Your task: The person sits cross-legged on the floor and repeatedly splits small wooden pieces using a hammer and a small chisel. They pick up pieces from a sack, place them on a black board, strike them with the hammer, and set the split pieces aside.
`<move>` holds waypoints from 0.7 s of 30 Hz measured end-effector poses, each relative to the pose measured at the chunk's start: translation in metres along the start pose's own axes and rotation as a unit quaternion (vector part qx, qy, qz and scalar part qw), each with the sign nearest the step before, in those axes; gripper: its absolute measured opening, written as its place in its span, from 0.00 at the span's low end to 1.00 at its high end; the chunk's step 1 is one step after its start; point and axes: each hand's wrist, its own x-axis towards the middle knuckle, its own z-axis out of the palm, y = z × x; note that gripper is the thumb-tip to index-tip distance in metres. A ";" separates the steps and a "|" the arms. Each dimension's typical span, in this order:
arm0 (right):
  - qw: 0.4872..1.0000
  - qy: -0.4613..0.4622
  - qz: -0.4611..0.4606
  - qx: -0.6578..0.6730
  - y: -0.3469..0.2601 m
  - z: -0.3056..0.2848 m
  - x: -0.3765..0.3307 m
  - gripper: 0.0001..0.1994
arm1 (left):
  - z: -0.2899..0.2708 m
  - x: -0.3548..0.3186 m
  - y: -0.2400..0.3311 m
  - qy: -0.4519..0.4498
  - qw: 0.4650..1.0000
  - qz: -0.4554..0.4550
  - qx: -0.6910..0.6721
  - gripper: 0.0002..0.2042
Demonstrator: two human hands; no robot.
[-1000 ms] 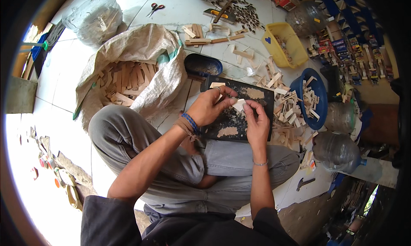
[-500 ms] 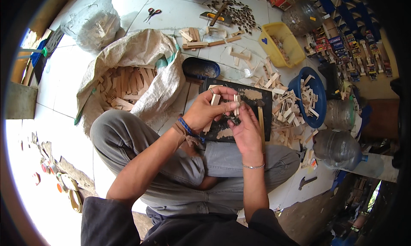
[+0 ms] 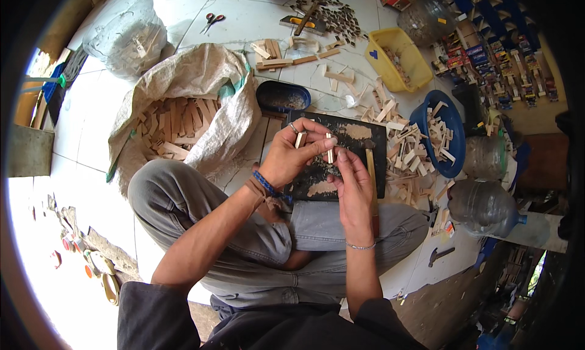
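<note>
My left hand (image 3: 291, 156) pinches a small pale wooden piece (image 3: 329, 148) between thumb and fingertips, with another small piece (image 3: 300, 139) tucked in its fingers. My right hand (image 3: 352, 185) meets it from below, fingertips touching the same upright piece. Both hands hover over a black board (image 3: 359, 148) dusted with sawdust that rests on my crossed legs. A hammer with a wooden handle (image 3: 370, 179) lies on the board just right of my right hand.
A sack (image 3: 183, 82) full of wooden slats lies at left. A dark blue bowl (image 3: 282, 96) sits behind the board. A blue basket (image 3: 448, 130) and loose wood offcuts (image 3: 399, 161) lie at right, a yellow tub (image 3: 396, 57) beyond, plastic bottles (image 3: 484, 204) near right.
Both hands drew closer together and toward me over the board. The left hand now holds the small piece upright with the right fingertips on it.
</note>
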 end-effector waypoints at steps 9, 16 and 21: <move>0.991 0.017 -0.088 -0.100 0.002 0.005 -0.003 0.13 | -0.002 0.002 -0.010 -0.029 0.998 0.063 0.014 0.09; 0.972 0.053 -0.130 -0.187 0.002 -0.001 0.001 0.14 | -0.002 -0.002 -0.003 -0.064 0.998 0.026 -0.005 0.20; 0.903 0.077 -0.171 -0.386 0.005 -0.018 -0.006 0.16 | -0.004 0.006 -0.001 0.063 0.986 0.057 0.144 0.22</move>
